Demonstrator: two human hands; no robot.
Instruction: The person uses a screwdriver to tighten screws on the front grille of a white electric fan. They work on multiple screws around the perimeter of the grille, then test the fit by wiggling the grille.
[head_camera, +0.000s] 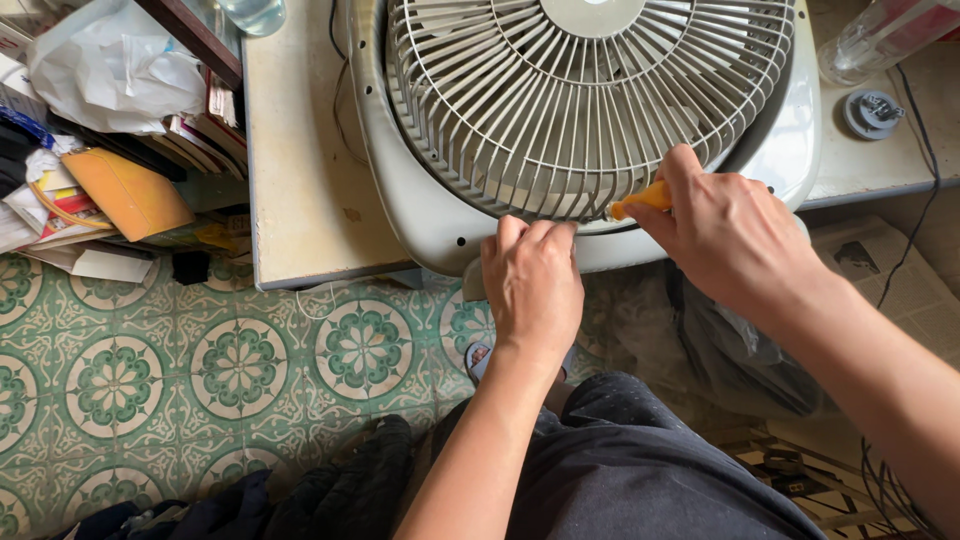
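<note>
Fan (590, 100), one, lies grille-up on one table (300, 180); left hand (532, 285) at six o'clock presses curled fingers on its rim, right hand (725, 235) at four o'clock grips one orange-handled tool (640, 200).

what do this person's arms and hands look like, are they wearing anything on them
Both arms are bare from the frame's edge to the fingers: no sleeves, gloves, watch or bracelets show. The left hand and the right hand carry no visible rings, and the nails that show look short and unpainted. No markings or tattoos are visible on either forearm. The only clothing in view is dark grey fabric over the lap.
</note>
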